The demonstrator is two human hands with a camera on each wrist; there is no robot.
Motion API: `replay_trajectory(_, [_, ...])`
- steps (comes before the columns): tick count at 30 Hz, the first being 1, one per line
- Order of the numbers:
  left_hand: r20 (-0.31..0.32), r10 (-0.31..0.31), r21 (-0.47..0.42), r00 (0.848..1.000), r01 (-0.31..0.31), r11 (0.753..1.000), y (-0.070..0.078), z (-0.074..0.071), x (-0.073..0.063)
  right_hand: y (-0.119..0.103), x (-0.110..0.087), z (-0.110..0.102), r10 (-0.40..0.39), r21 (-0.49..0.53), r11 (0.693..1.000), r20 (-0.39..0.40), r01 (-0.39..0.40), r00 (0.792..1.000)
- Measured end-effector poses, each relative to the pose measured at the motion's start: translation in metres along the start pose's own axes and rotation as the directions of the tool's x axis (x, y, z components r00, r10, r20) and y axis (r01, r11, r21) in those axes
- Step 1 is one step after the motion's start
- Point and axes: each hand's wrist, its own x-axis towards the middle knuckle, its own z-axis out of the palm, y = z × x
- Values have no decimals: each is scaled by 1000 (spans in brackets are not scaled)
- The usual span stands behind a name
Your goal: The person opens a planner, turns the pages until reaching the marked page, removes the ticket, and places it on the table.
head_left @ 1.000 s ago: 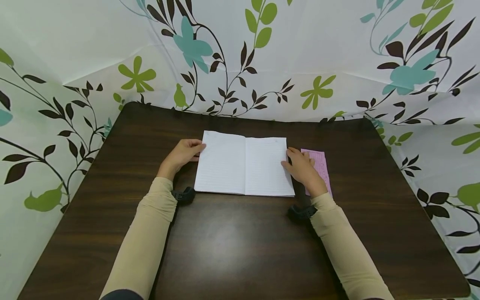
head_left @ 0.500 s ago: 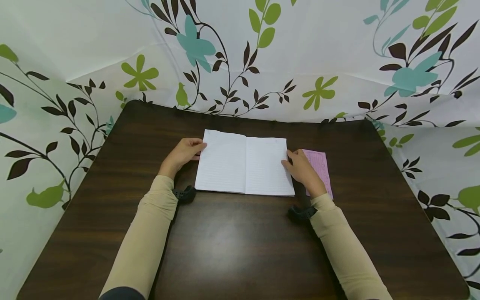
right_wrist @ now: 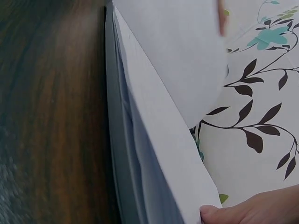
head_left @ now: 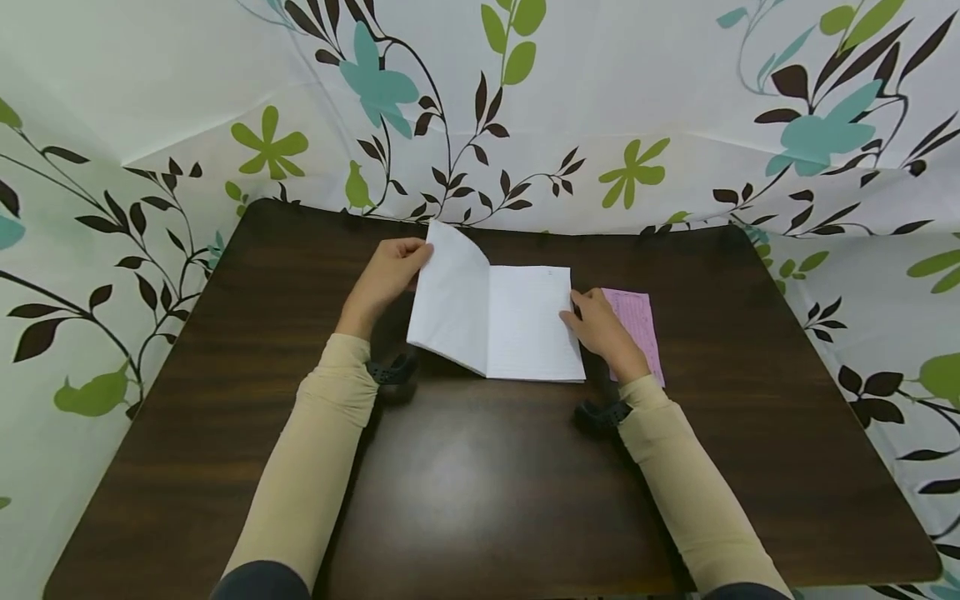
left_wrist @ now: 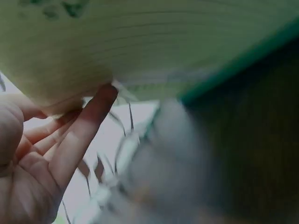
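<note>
An open lined notebook (head_left: 528,325) lies on the dark wooden table, its left side raised and bent up from the middle fold. My left hand (head_left: 390,271) pinches the top left edge of that raised side, thumb over the page. In the left wrist view, the fingers of the left hand (left_wrist: 51,158) reach behind lined paper with green print, and a green cover edge shows. My right hand (head_left: 600,325) holds the notebook's right edge. Its thumb (right_wrist: 224,213) rests on the page in the right wrist view; the fingers beneath are hidden there.
A pink printed sheet (head_left: 637,329) lies right of the notebook, partly covered by the right hand. Behind the table (head_left: 465,483) hangs a white cloth (head_left: 690,100) with leaf and flower prints. Dark bands (head_left: 393,369) sit at the wrists.
My left hand has risen and moved slightly right, lifting the notebook's left side off the table. The right hand stays at the right edge.
</note>
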Motion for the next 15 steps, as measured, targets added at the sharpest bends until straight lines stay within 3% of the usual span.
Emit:
replay_trajectory(4, [57, 74, 9, 996, -75, 997, 29, 34, 16, 5, -2, -3, 16, 2, 1000, 11, -16, 1000])
replay_trajectory(8, [113, 79, 29, 990, -83, 996, 45, 70, 30, 8, -1, -5, 12, 9, 1000, 23, -12, 1000])
replay_trajectory(11, [132, 65, 114, 989, -80, 990, 54, 93, 37, 8, 1, -6, -8, 7, 1000, 19, 8, 1000])
replay_trajectory(15, [155, 28, 270, 988, -70, 960, 62, 119, 43, 6, 2, -6, -26, 12, 1000, 18, 26, 999])
